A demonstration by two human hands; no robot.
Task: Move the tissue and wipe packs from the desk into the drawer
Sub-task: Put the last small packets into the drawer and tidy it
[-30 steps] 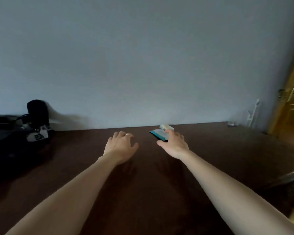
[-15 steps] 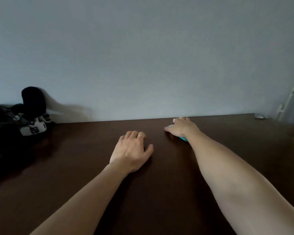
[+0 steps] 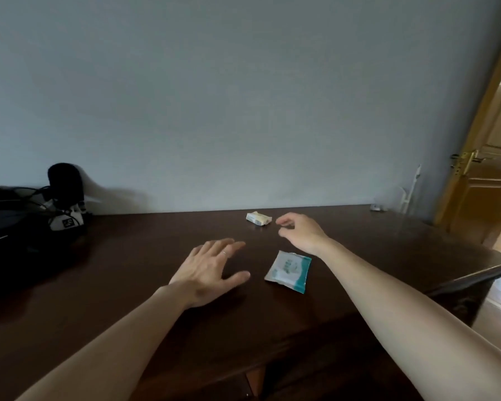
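Head view of a dark wooden surface (image 3: 128, 285) set against a pale wall. The left hand (image 3: 207, 269) lies flat, palm down, fingers spread and its grip open, holding nothing; a ring shows on one finger. Just right of its thumb, not touching it, a white-and-teal wipe pack (image 3: 289, 271) lies flat on the surface, tilted slightly. The right hand (image 3: 300, 233) hovers farther back, fingers curled loosely with the grip open and empty. Just left of its fingertips, near the far edge, sits a small white tissue pack (image 3: 258, 218), apart from the hand. At far left stand a black microphone (image 3: 65, 183) and dark equipment. A wooden door (image 3: 486, 180) stands at right.
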